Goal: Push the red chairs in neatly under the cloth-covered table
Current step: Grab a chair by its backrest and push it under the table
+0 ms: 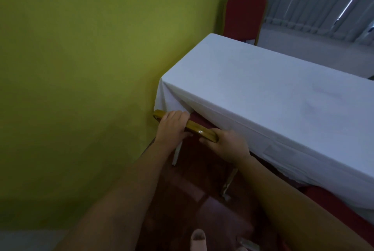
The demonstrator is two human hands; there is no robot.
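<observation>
White cloth (273, 89) drapes the long table, top bare, hem hanging low over the dark reddish floor (182, 200) beneath.

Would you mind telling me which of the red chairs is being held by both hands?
The near chair by the green wall: left hand and right hand grip its gold top rail. The far chair stands untouched.

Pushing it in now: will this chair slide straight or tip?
Likely slides: both hands, left hand and right hand, grip the chair at its rigid top rail. Pushing that high may tip it. The cloth could snag.
</observation>
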